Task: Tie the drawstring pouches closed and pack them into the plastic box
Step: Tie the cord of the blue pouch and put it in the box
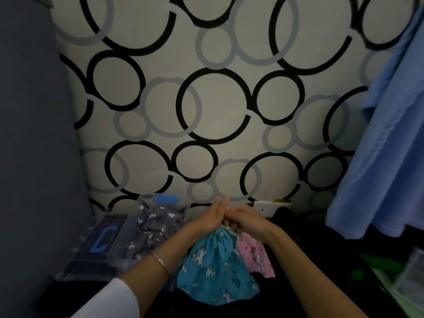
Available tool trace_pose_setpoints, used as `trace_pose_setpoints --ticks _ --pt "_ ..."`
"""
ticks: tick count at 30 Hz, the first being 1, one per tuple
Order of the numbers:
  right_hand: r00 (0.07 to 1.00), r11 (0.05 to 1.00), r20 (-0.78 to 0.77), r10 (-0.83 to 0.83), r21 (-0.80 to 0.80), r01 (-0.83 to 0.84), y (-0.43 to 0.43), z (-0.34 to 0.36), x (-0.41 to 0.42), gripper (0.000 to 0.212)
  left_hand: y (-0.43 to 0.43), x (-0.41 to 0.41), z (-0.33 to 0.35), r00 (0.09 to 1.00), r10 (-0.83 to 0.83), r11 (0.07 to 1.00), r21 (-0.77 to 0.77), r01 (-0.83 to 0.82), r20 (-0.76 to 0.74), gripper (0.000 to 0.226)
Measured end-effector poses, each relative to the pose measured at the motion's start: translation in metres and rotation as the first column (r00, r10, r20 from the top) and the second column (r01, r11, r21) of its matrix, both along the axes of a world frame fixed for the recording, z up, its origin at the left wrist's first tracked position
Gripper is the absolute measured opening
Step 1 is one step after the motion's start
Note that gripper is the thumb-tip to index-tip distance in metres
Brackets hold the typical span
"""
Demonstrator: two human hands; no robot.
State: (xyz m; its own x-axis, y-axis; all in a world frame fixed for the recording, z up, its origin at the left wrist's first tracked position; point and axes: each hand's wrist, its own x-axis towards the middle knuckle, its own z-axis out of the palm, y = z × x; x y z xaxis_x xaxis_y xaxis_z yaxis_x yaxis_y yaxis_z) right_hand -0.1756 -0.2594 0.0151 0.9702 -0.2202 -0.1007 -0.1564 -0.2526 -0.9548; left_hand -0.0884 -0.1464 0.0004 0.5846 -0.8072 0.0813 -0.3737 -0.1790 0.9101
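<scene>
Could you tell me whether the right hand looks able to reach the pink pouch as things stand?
Probably yes, once freed: the right hand grips the neck of the teal pouch, and the pink pouch lies beneath that wrist, uncovered except where the teal pouch overlaps its left edge.

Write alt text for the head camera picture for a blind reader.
A person's left hand and right hand meet at the gathered neck of a teal pouch; the right hand grips it. A pink pouch lies beside it on the right, and a grey pouch sits in a clear plastic box to the left.
</scene>
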Motion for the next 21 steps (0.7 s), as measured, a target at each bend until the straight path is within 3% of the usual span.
trace_pose_setpoints --ticks 5,9,16,21 --pt "1.0 0.995 0.019 -0.011 0.099 0.009 -0.002 -0.004 -0.004 0.035 0.002 0.006 -0.009 0.978 0.143 0.99 -0.031 -0.14 0.15 0.036" --pt "0.991 0.996 0.132 -0.028 0.088 0.016 -0.007 0.0 -0.008 0.038 0.016 0.019 -0.006 0.982 0.079 0.996 -0.046 -0.072 0.172 0.034" --pt "0.971 0.989 0.186 -0.148 0.056 0.14 -0.01 0.01 -0.01 0.032 0.054 0.04 0.007 0.997 -0.01 1.0 -0.009 0.01 0.076 0.026" --pt "0.988 0.996 0.13 -0.081 -0.033 0.086 0.0 0.013 -0.008 0.039 0.05 0.032 0.013 0.996 -0.089 0.993 0.082 0.089 -0.005 0.016"
